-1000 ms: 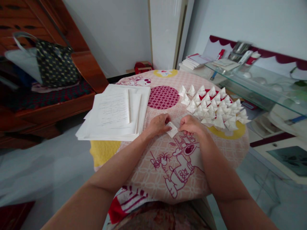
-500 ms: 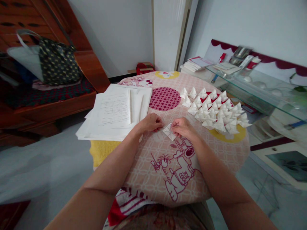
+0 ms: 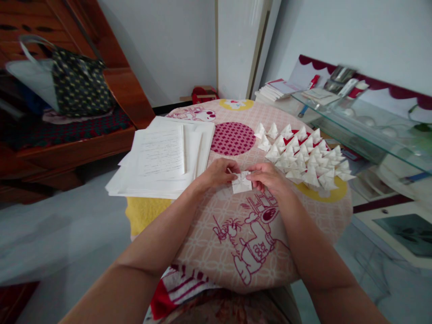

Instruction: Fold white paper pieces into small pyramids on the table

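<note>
A small folded square of white paper (image 3: pixel 242 184) is held between both hands just above the patterned tablecloth (image 3: pixel 209 238). My left hand (image 3: pixel 220 173) pinches its left edge with thumb and fingers. On the opposite edge, my right hand (image 3: pixel 267 176) grips it the same way, other fingers curled beneath. Creases and small flaps show on the paper's face. To the right stand several rows of white folded paper pieces (image 3: pixel 312 157) with pointed tips. Left of my hands lies a stack of white paper sheets (image 3: pixel 160 150), the top one with lines of writing.
A glass-topped shelf unit (image 3: pixel 367 130) with booklets (image 3: pixel 278 88) and cups runs along the right of the round table. On the left, a wooden bench (image 3: pixel 124 96) carries a dark patterned bag (image 3: pixel 81 85). A yellow cloth (image 3: pixel 145 213) shows below the paper stack.
My left hand has moved right and taken hold of the paper's left edge. The paper has turned from a diamond to a squared position, and my right hand has shifted slightly to the right.
</note>
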A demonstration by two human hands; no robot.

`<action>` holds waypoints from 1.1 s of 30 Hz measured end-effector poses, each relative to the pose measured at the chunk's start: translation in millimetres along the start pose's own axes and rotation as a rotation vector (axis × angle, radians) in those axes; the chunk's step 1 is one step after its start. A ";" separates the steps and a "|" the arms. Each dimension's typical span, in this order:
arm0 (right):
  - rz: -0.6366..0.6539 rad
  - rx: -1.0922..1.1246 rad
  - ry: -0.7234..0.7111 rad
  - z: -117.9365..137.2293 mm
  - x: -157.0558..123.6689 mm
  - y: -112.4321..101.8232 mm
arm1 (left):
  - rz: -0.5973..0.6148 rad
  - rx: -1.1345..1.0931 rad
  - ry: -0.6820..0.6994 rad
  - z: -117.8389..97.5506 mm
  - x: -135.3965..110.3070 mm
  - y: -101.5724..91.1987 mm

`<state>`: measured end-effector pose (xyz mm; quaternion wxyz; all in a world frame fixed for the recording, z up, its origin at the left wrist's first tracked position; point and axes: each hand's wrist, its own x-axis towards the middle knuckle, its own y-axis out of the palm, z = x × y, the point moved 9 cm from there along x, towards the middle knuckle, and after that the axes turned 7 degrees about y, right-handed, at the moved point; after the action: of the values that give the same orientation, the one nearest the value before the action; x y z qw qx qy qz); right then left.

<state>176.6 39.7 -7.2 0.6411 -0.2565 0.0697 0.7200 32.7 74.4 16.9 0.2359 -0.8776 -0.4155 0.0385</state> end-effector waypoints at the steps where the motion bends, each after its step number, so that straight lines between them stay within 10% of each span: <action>1: 0.004 0.001 -0.027 1.8 -0.4 -2.8 | -0.022 -0.009 0.031 -3.2 0.0 -3.0; 18: -0.105 -0.091 -0.326 29.5 -11.3 -9.4 | -0.097 0.003 0.015 -8.5 0.4 -1.4; 33: -0.111 -0.163 -0.164 22.4 -18.5 -2.5 | -0.141 0.121 0.062 -12.3 -0.3 -6.7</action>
<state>173.6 33.4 21.2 0.6607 -0.2515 -0.0558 0.7050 31.0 73.0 30.7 0.3031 -0.8312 -0.4657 0.0197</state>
